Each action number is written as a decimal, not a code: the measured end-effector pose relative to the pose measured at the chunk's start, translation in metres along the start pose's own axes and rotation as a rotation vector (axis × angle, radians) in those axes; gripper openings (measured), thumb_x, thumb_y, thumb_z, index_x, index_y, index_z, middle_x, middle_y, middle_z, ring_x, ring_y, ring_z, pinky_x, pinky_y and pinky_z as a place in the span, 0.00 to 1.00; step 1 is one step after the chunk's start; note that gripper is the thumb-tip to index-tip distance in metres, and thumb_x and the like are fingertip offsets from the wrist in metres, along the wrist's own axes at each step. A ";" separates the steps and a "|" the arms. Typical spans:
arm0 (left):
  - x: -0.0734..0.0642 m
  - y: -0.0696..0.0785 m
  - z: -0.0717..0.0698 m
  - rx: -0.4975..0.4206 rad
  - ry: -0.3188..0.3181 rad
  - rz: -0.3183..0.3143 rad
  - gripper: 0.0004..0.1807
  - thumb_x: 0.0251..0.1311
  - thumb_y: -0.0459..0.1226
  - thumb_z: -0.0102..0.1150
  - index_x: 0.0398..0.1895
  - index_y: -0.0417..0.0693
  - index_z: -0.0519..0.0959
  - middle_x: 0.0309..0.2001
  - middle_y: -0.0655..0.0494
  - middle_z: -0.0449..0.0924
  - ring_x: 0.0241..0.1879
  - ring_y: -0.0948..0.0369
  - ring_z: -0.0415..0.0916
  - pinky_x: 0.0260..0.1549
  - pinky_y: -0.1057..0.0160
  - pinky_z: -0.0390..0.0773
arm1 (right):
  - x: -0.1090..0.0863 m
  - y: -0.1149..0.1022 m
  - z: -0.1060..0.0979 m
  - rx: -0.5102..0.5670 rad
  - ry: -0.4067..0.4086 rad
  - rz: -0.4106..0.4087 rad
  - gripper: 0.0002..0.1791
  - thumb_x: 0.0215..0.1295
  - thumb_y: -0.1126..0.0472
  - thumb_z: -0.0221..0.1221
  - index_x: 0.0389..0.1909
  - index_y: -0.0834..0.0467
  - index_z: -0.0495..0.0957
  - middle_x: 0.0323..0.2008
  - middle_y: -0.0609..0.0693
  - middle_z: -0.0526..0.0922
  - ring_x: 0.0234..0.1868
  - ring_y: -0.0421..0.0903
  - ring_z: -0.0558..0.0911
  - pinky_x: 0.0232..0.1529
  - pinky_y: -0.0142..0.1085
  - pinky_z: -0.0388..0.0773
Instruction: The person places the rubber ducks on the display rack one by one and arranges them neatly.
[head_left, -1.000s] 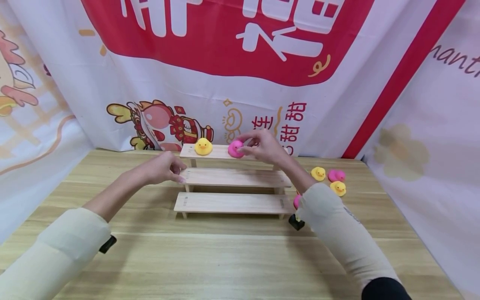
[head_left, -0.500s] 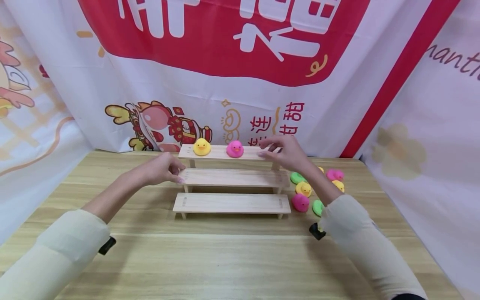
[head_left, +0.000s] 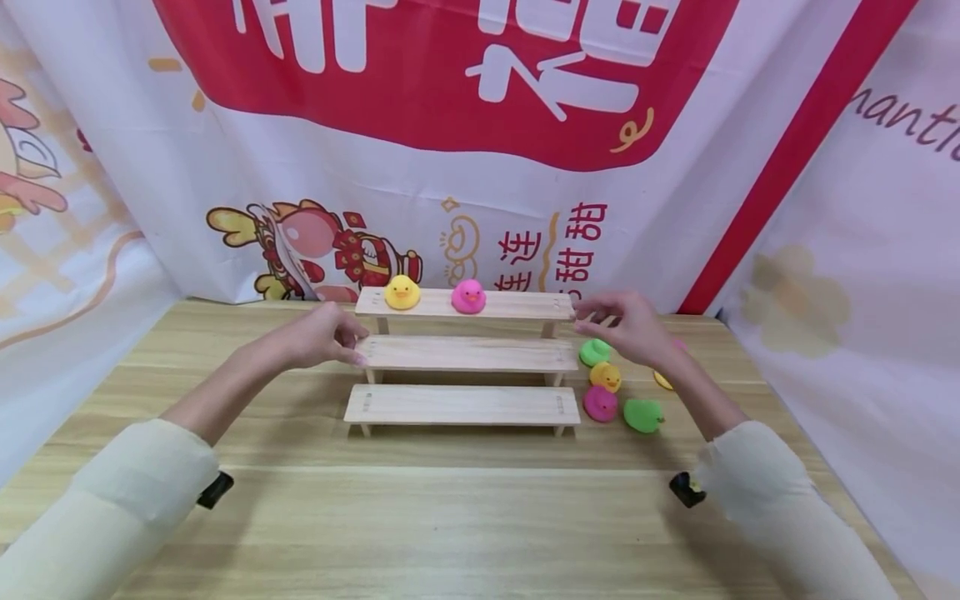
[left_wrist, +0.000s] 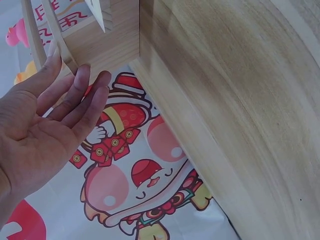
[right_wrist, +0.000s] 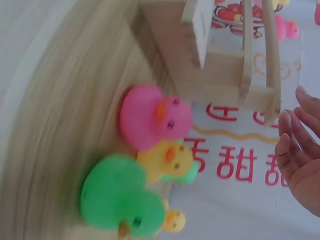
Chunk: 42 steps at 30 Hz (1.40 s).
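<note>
A three-tier wooden stand (head_left: 467, 354) is on the table. A yellow rubber duck (head_left: 402, 293) sits at the left of its top tier, with a pink rubber duck (head_left: 468, 297) to its right. My left hand (head_left: 318, 337) holds the left end of the middle tier, thumb and forefinger at the board's end in the left wrist view. Beside the top tier's right end is my right hand (head_left: 630, 327), its fingers loosely bent with nothing in them. Below it lie a green duck (head_left: 595, 352), a yellow duck (head_left: 604, 377), a pink duck (head_left: 600, 403) and another green duck (head_left: 643, 415).
More ducks lie behind my right forearm, partly hidden, a yellow one (head_left: 663, 379) among them. Printed cloth (head_left: 420, 200) hangs close behind the stand, and further cloth panels border the wooden table (head_left: 442, 517) at left and right.
My right hand has let go of the pink duck on the top tier and moved right, past the stand's end. The ducks at the right show more. My left hand stays in place.
</note>
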<state>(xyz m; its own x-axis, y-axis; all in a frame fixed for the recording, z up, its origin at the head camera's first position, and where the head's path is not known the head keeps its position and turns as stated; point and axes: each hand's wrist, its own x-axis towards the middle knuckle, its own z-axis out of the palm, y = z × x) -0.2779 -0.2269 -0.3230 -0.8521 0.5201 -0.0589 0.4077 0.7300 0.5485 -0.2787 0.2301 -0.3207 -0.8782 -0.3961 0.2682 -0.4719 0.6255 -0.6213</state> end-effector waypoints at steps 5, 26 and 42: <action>-0.001 -0.002 0.000 0.008 -0.010 0.001 0.22 0.60 0.33 0.75 0.52 0.26 0.83 0.23 0.56 0.76 0.26 0.60 0.67 0.26 0.65 0.68 | -0.015 0.011 -0.010 -0.035 -0.039 0.042 0.16 0.67 0.63 0.69 0.51 0.68 0.85 0.43 0.60 0.88 0.40 0.53 0.85 0.36 0.32 0.81; -0.002 -0.006 0.001 -0.003 0.012 0.021 0.24 0.59 0.36 0.76 0.53 0.25 0.83 0.23 0.57 0.76 0.26 0.60 0.67 0.26 0.65 0.67 | -0.059 0.053 -0.037 -0.079 -0.269 -0.017 0.10 0.58 0.66 0.75 0.40 0.63 0.88 0.32 0.46 0.85 0.32 0.42 0.83 0.35 0.34 0.84; -0.001 -0.009 0.003 -0.022 0.015 0.023 0.22 0.59 0.33 0.75 0.52 0.27 0.84 0.23 0.56 0.74 0.27 0.60 0.67 0.25 0.66 0.67 | -0.076 0.062 -0.038 -0.037 -0.424 0.030 0.17 0.53 0.60 0.79 0.41 0.64 0.86 0.37 0.51 0.87 0.35 0.46 0.82 0.39 0.38 0.83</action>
<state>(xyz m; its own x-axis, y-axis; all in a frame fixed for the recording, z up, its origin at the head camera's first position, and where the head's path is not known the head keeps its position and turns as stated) -0.2797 -0.2331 -0.3302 -0.8474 0.5299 -0.0338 0.4199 0.7077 0.5681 -0.2440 0.3252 -0.3517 -0.7855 -0.6136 -0.0810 -0.4555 0.6617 -0.5955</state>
